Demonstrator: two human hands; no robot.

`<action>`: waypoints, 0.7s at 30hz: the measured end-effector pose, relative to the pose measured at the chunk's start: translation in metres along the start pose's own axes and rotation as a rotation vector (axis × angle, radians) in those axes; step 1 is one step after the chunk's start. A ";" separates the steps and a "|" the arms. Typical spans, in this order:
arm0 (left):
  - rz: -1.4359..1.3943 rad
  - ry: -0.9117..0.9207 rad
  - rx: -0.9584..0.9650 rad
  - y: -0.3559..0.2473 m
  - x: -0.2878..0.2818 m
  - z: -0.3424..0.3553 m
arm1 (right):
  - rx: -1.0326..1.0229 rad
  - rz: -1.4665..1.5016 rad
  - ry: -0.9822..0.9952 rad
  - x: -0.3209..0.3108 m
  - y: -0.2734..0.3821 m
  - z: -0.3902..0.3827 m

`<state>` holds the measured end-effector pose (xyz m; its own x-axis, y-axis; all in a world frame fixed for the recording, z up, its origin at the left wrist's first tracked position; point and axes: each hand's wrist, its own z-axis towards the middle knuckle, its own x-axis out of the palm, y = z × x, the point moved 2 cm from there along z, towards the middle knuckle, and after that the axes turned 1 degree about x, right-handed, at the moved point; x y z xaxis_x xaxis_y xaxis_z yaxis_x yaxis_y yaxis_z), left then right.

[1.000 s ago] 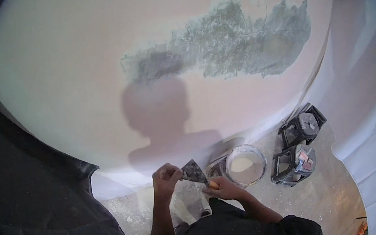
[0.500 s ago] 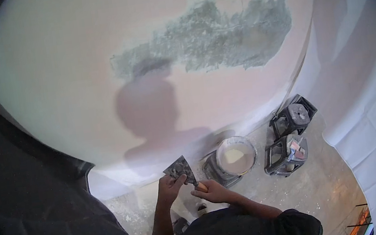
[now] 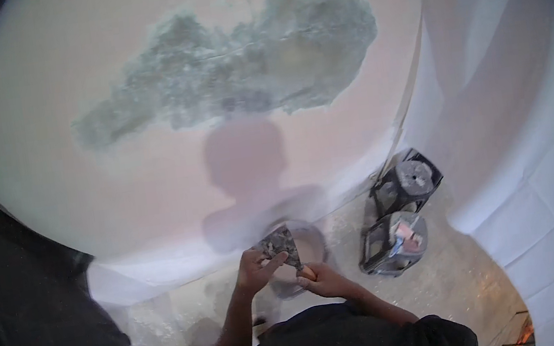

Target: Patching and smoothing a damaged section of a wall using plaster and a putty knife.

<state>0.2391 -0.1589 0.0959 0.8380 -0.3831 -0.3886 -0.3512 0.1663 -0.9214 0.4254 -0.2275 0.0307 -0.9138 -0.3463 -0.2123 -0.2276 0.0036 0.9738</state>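
Grips the putty knife [image 3: 292, 252] by its handle [image 3: 309, 273] with curled right hand [image 3: 326, 283], pinches the blade [image 3: 282, 241] with left hand [image 3: 254, 272], maybe cleaning it, and likely needs gentle fingers next.

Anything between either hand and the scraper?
Nothing visible: the right hand grips the handle of the scraper, the left hand touches its blade. The bucket shows beyond it.
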 end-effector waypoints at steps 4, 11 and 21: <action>-0.232 -0.071 0.089 0.004 0.128 0.053 | -0.001 0.007 0.079 -0.113 -0.021 -0.041; -0.466 -0.011 -0.064 -0.080 0.259 0.119 | 0.129 0.460 0.046 -0.270 -0.063 -0.099; -0.355 -0.056 0.072 -0.092 0.287 0.153 | 0.142 0.418 0.035 -0.312 -0.071 -0.089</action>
<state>0.5756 -0.1455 0.0698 0.9249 -0.3781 -0.0415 -0.0053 0.0963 -0.9953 0.7565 -0.2033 0.0348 -0.9256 -0.3196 0.2029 0.1131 0.2782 0.9538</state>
